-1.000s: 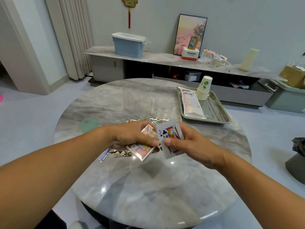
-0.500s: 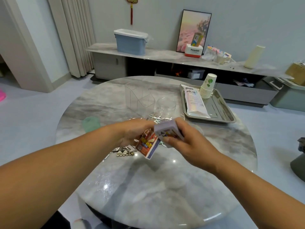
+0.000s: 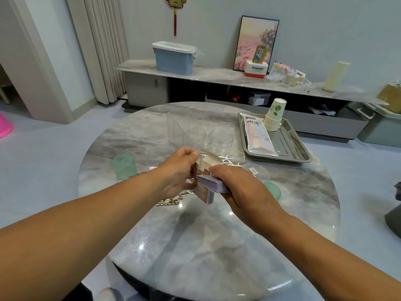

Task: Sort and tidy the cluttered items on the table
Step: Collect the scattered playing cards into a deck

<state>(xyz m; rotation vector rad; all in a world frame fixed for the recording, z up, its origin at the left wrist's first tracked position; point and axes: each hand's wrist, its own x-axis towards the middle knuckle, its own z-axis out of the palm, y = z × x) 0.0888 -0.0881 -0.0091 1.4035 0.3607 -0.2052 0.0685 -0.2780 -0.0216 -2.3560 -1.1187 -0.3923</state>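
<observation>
Fingers (image 3: 188,152) of left hand (image 3: 175,172) curled round card box (image 3: 202,192), pinching its open flap (image 3: 210,160) back; right hand (image 3: 236,183) clamped over deck of playing cards (image 3: 211,184), edge-on, one end meeting box mouth. Both held just above round marble table (image 3: 195,246), mid-table, near front of clutter.

Step in hand, by the look of it: boxing the cards. Next move likely calls for squaring the stack, lining it with the mouth, keeping flap clear, sliding straight in so no corner catches.

Deck: thin glossy cards, lilac along stacked edges, scalloped where not quite flush. Box: light printed cardboard, likely to buckle under a hard squeeze. Tabletop: polished grey-veined stone, slick, mirror-bright with lamp glints.

Scattered beyond hands: white floss picks (image 3: 230,159), small, spindly plastic; beside left wrist, metal hair clips (image 3: 168,202) with zigzag edges. Behind: clear ribbed organizer (image 3: 184,130), clear round jar (image 3: 220,139), frosted green cup (image 3: 123,167), green lid (image 3: 272,190). Right: steel tray (image 3: 293,146) bearing foil pouch (image 3: 258,136) and nested paper cups (image 3: 274,118).
</observation>
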